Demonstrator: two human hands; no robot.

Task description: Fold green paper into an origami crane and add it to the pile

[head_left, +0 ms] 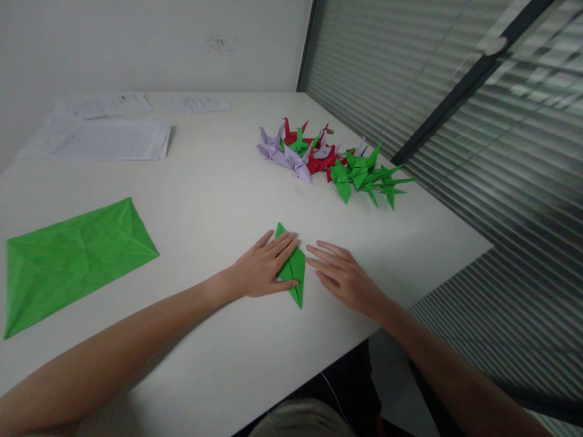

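Observation:
A folded green paper piece (294, 271), narrow and diamond-shaped, lies on the white table (218, 194) near its front edge. My left hand (265, 267) rests flat on the paper's left half, fingers stretched out and pressing it down. My right hand (344, 278) lies just to the right of the paper, fingers spread, fingertips close to its right edge; whether they touch it I cannot tell. Neither hand grips anything.
A pile of folded paper cranes (330, 161) in green, red and lilac sits at the back right. A creased green sheet (73, 255) lies flat at the left. Printed papers (102, 136) lie at the far left. Slatted blinds (478, 121) line the right side.

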